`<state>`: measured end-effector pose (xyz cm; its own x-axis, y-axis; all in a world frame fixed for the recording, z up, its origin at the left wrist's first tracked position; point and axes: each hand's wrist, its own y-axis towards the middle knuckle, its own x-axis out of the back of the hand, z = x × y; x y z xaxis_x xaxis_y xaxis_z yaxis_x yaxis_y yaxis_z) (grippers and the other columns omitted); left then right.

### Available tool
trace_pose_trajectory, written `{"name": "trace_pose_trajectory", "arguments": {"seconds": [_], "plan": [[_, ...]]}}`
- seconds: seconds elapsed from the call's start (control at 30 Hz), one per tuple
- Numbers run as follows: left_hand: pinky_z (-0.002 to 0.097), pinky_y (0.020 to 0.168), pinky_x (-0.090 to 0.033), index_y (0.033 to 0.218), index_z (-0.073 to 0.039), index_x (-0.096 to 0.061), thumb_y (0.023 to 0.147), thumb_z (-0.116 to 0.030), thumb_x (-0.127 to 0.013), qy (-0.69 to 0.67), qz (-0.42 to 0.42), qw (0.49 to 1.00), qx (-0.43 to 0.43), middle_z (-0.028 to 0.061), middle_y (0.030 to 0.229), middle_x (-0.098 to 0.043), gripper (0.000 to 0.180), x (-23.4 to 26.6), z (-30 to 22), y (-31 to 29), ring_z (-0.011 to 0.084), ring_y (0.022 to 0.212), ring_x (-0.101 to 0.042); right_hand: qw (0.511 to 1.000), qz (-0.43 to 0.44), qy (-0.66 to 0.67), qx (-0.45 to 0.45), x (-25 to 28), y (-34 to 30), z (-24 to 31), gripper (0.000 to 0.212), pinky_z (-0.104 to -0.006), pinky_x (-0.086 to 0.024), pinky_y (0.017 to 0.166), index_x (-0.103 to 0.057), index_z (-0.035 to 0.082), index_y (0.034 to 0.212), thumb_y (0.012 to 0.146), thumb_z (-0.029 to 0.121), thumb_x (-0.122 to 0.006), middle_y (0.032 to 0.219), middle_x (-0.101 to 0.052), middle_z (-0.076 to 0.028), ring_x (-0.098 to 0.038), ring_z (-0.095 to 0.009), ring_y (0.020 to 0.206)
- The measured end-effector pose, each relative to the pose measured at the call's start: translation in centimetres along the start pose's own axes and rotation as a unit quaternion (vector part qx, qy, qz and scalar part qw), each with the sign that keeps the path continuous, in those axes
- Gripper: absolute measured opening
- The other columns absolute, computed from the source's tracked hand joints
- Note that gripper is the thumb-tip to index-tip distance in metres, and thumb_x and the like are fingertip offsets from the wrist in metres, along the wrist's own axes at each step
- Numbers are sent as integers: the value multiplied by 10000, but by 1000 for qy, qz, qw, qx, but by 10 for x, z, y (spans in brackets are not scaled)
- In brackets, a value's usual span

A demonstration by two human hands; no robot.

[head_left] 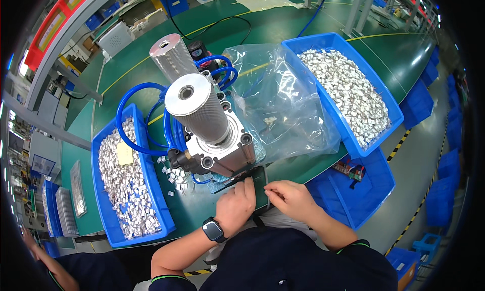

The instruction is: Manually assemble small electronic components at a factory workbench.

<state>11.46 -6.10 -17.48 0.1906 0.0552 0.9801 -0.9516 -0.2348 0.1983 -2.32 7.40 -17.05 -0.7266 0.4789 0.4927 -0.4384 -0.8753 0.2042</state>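
Green bench (283, 173) in front of me, on a busy workshop floor. Closest up are my hands, near each other but apart: left hand (236, 204) has its fingers at the front edge of the pneumatic unit (230, 158), right hand (289, 199) has thumb and finger brought together just beside it. Can't tell if either one's gripping anything small. That unit sits right ahead of me, with blue air tubes (132, 149) looping off its left and a knurled metal cylinder (199, 111) on top. Loose white pieces (178, 178) lie to its left, beside a blue bin (162, 210) full of more. Clear plastic bag (290, 106) on the right, then another full blue tub (347, 134). Further back stands a second knurled cylinder (173, 57).
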Motion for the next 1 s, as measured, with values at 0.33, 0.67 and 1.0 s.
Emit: {"name": "trace_pose_trajectory", "arguments": {"seconds": [0.33, 0.67, 1.0], "plan": [[400, 677, -517, 952, 22, -651, 923, -117, -597, -365, -117, 892, 240, 196, 876, -667, 152, 8, -14, -7, 362, 781, -653, 977, -124, -34, 167, -28, 7, -10, 276, -309, -519, 612, -586, 5, 1057, 815, 60, -710, 890, -635, -123, -617, -209, 643], [359, 634, -502, 926, 21, -669, 908, -105, -622, -356, -158, 885, 256, 167, 796, -668, 135, 1, -9, -19, 295, 682, -646, 996, 14, 34, -75, -55, -97, -88, 176, -365, -515, 732, -591, -42, 956, 822, 71, -609, 903, -612, -164, -612, -305, 774], [318, 633, -499, 916, 29, -672, 912, -119, -625, -381, -187, 860, 284, 146, 792, -676, 156, -1, -12, -22, 238, 664, -640, 975, 58, -206, 54, -139, -18, -166, 238, -469, -480, 855, -632, -24, 1008, 813, 105, -591, 1013, -626, -249, -595, -419, 972]]}}
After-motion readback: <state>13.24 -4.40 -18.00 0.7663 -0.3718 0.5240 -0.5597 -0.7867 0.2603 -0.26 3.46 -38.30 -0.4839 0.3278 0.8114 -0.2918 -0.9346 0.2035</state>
